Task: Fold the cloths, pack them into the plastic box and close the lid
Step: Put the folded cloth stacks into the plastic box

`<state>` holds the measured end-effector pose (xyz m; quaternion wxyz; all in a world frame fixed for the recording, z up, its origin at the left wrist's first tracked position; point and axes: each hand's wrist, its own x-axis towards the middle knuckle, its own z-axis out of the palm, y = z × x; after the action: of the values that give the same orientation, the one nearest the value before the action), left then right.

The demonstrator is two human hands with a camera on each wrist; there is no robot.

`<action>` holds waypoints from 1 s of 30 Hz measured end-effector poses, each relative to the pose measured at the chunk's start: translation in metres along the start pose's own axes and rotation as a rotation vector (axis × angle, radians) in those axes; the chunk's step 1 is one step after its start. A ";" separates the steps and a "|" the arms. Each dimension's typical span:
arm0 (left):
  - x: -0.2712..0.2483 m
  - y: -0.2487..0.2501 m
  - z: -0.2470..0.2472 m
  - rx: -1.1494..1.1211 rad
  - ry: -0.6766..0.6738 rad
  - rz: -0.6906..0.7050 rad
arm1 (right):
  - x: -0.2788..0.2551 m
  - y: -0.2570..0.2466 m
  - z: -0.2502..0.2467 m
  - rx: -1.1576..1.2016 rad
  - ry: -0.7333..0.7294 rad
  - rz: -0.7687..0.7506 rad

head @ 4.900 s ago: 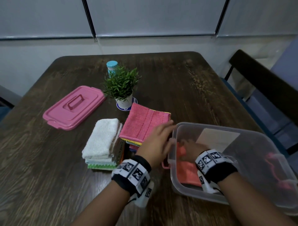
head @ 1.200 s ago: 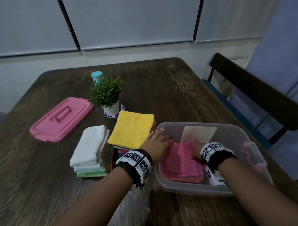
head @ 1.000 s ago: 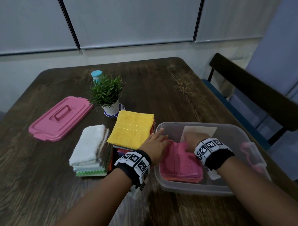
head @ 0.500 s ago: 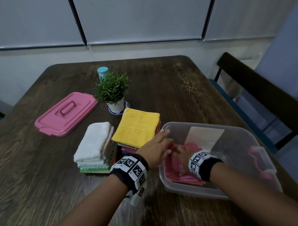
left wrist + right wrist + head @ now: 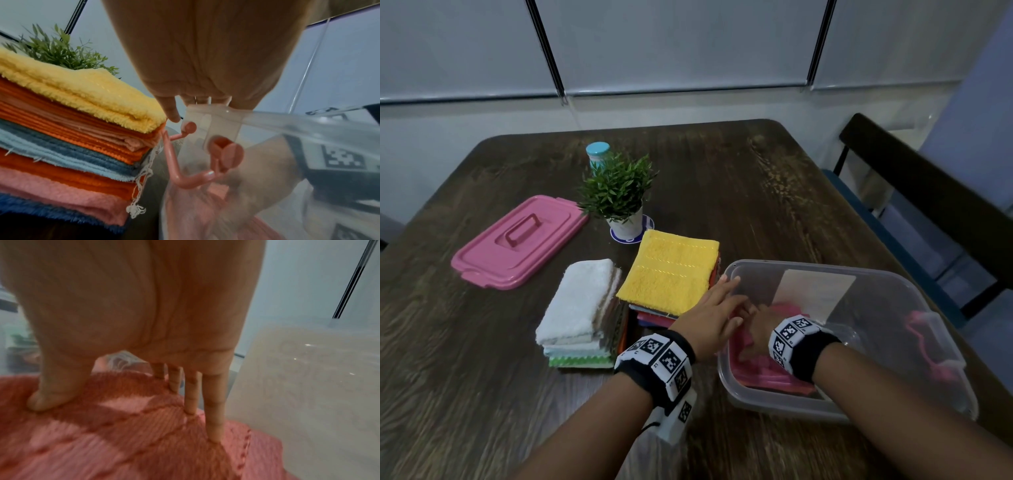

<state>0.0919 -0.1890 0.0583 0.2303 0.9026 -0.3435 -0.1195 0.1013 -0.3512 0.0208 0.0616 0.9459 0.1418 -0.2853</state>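
Your right hand (image 5: pixel 758 330) pressed straight fingers (image 5: pixel 213 410) onto the pink cloth (image 5: pixel 127 434) to flatten it; your left hand (image 5: pixel 710 320), open, steadied the plastic box (image 5: pixel 893 284).

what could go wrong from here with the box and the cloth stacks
The left hand rests flat on the near corner of the plastic box, right beside the tall stack topped by the yellow cloth; pulling back carelessly might nudge that stack over. The right hand presses the pink cloth with straight fingers; it looks rumpled and may unfold on release.
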 end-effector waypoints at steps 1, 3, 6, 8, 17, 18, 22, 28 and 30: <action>0.000 0.000 0.000 0.007 -0.004 -0.003 | 0.003 -0.001 0.006 -0.020 0.000 0.006; 0.000 0.001 0.000 0.016 -0.008 -0.007 | 0.002 -0.002 0.013 -0.052 0.003 0.025; 0.000 0.001 0.000 0.025 -0.014 -0.012 | -0.008 -0.004 0.007 -0.022 0.045 0.013; 0.000 0.001 0.001 0.024 -0.015 -0.017 | -0.006 -0.001 0.001 0.029 0.064 0.004; 0.001 0.003 0.001 0.028 -0.019 -0.023 | 0.011 -0.008 0.001 0.082 0.041 0.156; 0.001 0.004 0.000 0.032 -0.021 -0.028 | 0.016 -0.010 0.008 0.054 0.039 0.147; 0.001 0.004 0.002 0.048 -0.021 -0.040 | 0.029 -0.014 0.022 0.052 0.064 0.132; -0.001 0.005 -0.005 0.042 -0.028 -0.023 | 0.008 -0.008 0.001 0.196 0.035 0.093; -0.007 0.001 -0.013 0.020 0.063 0.001 | -0.004 -0.005 -0.017 0.307 0.096 0.093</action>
<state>0.0918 -0.1805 0.0705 0.2320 0.9079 -0.3379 -0.0872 0.1051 -0.3437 0.0365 -0.0775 0.9623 0.0552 -0.2549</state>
